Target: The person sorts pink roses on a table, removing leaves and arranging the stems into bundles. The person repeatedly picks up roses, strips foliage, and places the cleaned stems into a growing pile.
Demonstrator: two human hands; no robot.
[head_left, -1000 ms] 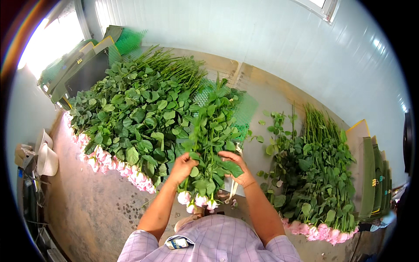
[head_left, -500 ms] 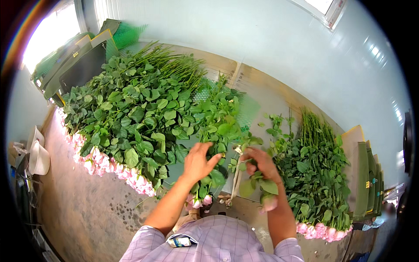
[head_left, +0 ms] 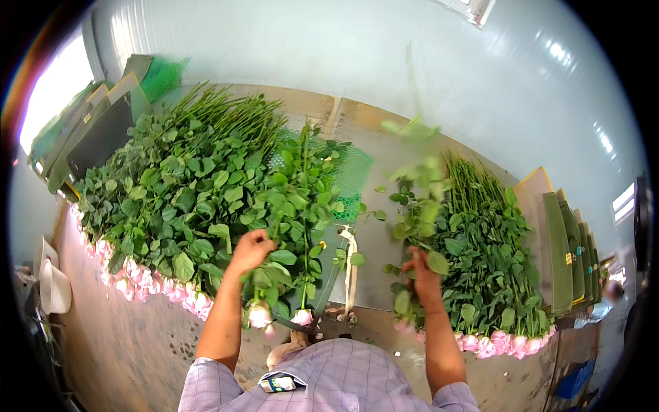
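My left hand [head_left: 251,253] is closed round the leafy stem of a rose, whose pale pink bloom [head_left: 260,314] hangs toward me. Beside it another pink rose [head_left: 302,316] lies with its stem pointing away. My right hand [head_left: 423,276] grips a rose stem at the left edge of the right-hand pile; its upper leaves [head_left: 427,182] are smeared by motion. A large pile of roses [head_left: 185,178] spreads on the left, stems away and pink heads toward me. A smaller pile of roses [head_left: 484,268] lies the same way on the right.
Between the piles, a cream-wrapped upright piece [head_left: 351,268] stands at the grey table's [head_left: 376,278] near edge. Green mesh [head_left: 355,175] lies behind it. Dark green boards [head_left: 561,254] stand at right, more boards [head_left: 103,130] at far left. White bins [head_left: 55,287] sit lower left.
My right hand has moved a rose from the middle over to the right-hand pile. My left hand has shifted left and closed on a rose stem. The view has turned slightly right.
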